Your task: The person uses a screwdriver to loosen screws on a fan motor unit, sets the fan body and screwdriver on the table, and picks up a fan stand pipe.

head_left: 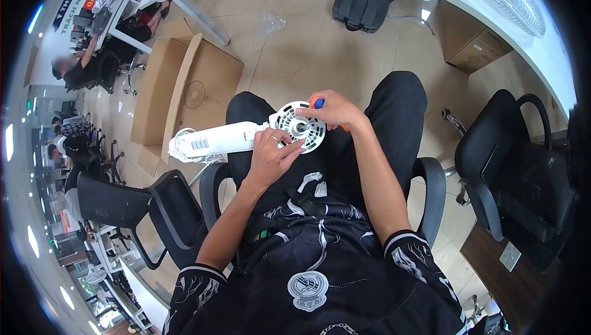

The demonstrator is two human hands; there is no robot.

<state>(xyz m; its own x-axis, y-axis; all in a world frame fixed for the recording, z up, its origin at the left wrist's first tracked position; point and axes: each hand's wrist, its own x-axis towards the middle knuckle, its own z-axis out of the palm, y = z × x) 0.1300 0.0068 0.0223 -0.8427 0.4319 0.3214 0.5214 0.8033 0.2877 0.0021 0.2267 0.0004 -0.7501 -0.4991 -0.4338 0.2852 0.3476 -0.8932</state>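
Across my lap lies a white electric fan body (231,140), without blades, with a row of buttons on its long neck. At its right end is a round slotted motor housing (315,127) with a metal shaft in the middle. My left hand (271,155) grips the housing's lower left edge, thumb and fingers at its rim. My right hand (337,111) is closed around an orange-and-blue handled tool (318,103), its thumb reaching onto the housing's top. Most of that tool is hidden in the palm, so its kind does not show.
A coiled white cord (183,145) hangs at the fan's left end. An opened cardboard box (209,83) stands on the floor ahead left. A black backpack (362,4) lies ahead, and an office chair (514,169) stands right. White tables (545,58) border the area; people sit far left.
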